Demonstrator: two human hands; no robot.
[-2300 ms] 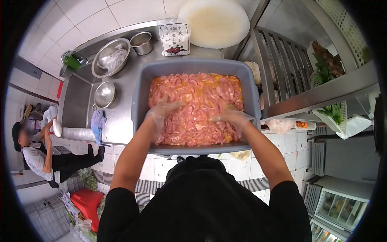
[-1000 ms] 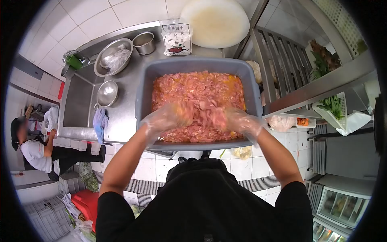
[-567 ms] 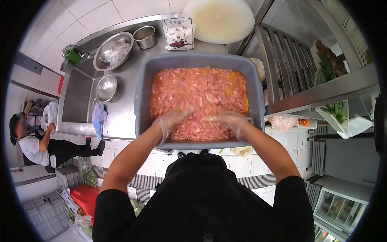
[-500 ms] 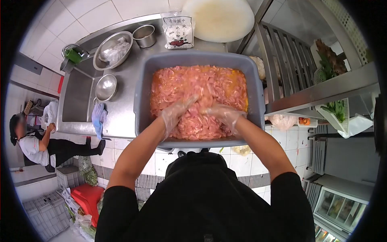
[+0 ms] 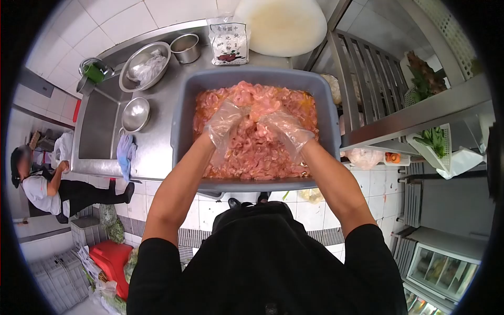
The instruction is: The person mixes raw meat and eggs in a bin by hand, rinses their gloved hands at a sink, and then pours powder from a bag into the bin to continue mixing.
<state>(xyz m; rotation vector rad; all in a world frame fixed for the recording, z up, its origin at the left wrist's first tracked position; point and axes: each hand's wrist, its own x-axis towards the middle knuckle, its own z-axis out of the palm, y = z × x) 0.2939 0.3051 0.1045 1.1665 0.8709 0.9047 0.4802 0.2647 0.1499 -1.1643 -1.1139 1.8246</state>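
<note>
A large grey plastic tub [image 5: 181, 123] holds a thick mass of sliced raw meat [image 5: 260, 157], pink and wet, with orange-yellow liquid along its edges. Both my hands wear loose clear plastic gloves. My left hand [image 5: 227, 123] curls into the meat left of the tub's middle, and my right hand [image 5: 287, 128] mirrors it on the right. Between them they grip a raised heap of slices at the far side of the hands. My fingertips are partly buried under the meat.
Left of the tub are a sink [image 5: 100, 126], a metal bowl [image 5: 135, 114], a larger bowl with a plastic bag [image 5: 149, 68] and a blue cloth [image 5: 126, 155]. Behind stand a metal pot [image 5: 185, 50], a printed bag [image 5: 229, 43] and a round board [image 5: 281, 26]. Metal shelving [image 5: 378, 134] borders the right; another person [image 5: 44, 191] is far left.
My hands have moved slightly away from me and drawn up from deeper in the meat. A heap of slices now rises between and beyond them.
</note>
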